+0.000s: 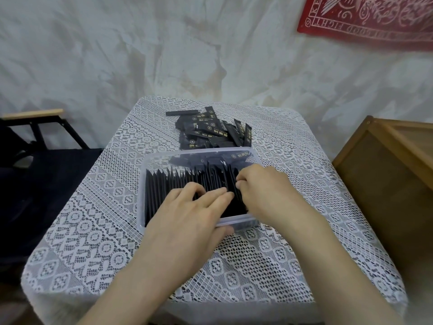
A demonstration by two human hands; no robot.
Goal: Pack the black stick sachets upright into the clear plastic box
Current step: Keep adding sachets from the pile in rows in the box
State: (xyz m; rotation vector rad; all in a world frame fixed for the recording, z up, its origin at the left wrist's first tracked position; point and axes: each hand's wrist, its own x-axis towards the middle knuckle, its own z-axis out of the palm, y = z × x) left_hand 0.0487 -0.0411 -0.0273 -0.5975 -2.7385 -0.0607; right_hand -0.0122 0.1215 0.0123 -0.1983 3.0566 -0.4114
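Here my left hand (187, 208) lies flat, fingers (218, 195) spread, bracing the upright sachets (164, 186); my right hand (262, 188) pinches one at three o'clock in the box (140, 198).

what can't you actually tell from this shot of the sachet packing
- Head view: the left hand and right hand cover the right part of the packed sachets in the clear plastic box, so the grip and the row's fullness there are hidden.
- Gold print on the loose sachets: too small to read.
- Red cloth: cut off by the top and right edges.
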